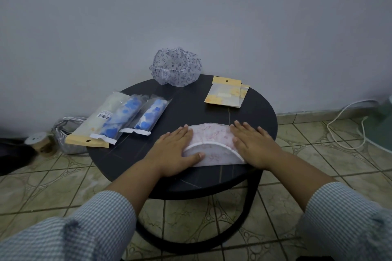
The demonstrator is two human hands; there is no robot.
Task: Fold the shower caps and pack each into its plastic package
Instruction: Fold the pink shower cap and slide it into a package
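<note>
**Both hands pressing a folded shower cap flat on a round table**

A pink cap [214, 144], folded into a half-moon with its white elastic edge curving across the near face, lies on the near part of a dark round table [182, 110]. The left hand [178, 150] rests palm down on the cap's left end, fingers straight and close together, the thumb stretched along the near edge of the fold. The right hand [252, 144] rests palm down on the cap's right end, fingers straight and slightly spread. Neither hand grips anything; both lie flat on the cap. Checked sleeves [99, 224] cover both forearms up to a point well short of the wrists.

At the far edge of the table, against the wall, sits a second cap [176, 68], unfolded and puffed up, clear with a dark musical-note print. To its right, two flat packages [227, 93] with yellow headers lie overlapping, well apart from the hands. On the left side of the table three filled packages lie side by side, overhanging the rim: a pale pack [95, 125] with a barcode label and yellow header, and two blue-flowered packs [125, 118] [150, 116] with white flaps at their near ends.

On the tiled floor to the left of the table stand a silver bag [65, 133] and a tape roll [40, 140]. A white cable [341, 116] trails along the floor at right.
</note>
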